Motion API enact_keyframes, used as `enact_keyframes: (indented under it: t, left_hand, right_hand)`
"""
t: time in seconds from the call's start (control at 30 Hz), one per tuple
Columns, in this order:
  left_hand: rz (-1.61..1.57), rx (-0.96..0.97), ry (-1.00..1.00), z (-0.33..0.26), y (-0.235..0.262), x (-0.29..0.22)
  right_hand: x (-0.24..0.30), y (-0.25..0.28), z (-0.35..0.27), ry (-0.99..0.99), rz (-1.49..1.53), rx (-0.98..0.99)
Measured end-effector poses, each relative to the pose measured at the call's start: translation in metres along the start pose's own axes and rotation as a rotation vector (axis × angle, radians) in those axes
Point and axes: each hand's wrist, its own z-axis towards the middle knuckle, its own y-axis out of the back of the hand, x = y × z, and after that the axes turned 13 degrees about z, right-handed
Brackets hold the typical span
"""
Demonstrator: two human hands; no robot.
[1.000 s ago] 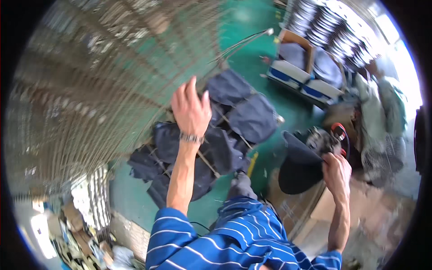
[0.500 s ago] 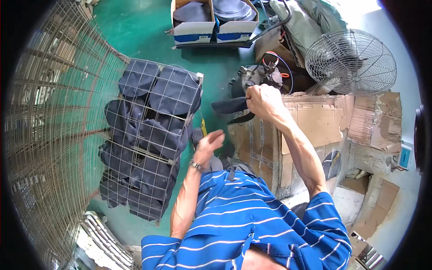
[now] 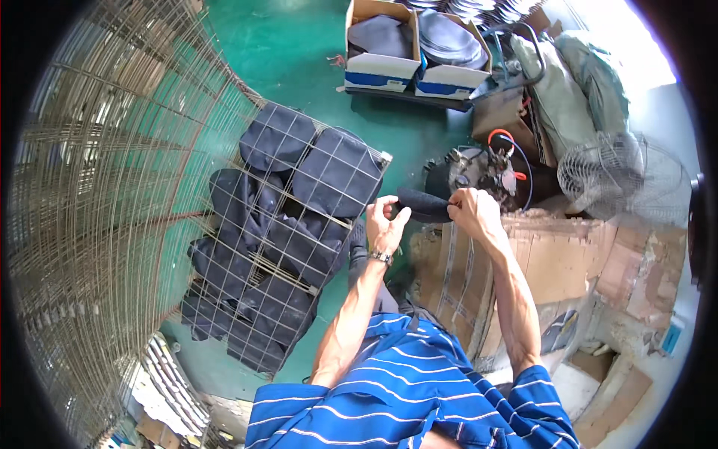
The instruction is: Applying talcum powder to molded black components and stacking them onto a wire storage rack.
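Note:
A dark grey, flexible sheet piece (image 3: 424, 205) is stretched between my two hands in front of my body, looking curved or folded. At its right end my right hand (image 3: 477, 215) is closed, fingers curled tightly round the edge. My left hand (image 3: 386, 228), with a watch on the wrist, has its thumb and fingers at the left end and appears to pinch it. Just left of my left hand lies a wire mesh rack (image 3: 318, 288) loaded with similar dark round sheets (image 3: 336, 173), some flat and some crumpled.
Beyond the right hand stands a metal machine (image 3: 479, 176) with red and blue tubing. Cardboard (image 3: 550, 258) covers a bench at right, near a wire-caged fan (image 3: 624, 176). Two open boxes (image 3: 381, 78) of dark discs stand ahead. Stacked wire racks (image 3: 112, 224) rise at far left.
My left hand has come up and right to the piece's free end. My right hand has brought the piece away from the machine, nearer my left hand. The head view has shifted left.

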Motion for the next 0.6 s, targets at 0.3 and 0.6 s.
enact_keyframes:
  t: [0.3,0.6]
  left_hand:
    - [-0.444,0.347,0.356,0.158,0.041,-0.008]
    - [-0.997,0.327,0.213,0.294,0.091,-0.021]
  right_hand:
    - [0.068,-0.004,0.117,0.042,-0.010,-0.096]
    - [0.147,-0.017,0.225,0.178,0.028,-0.179]
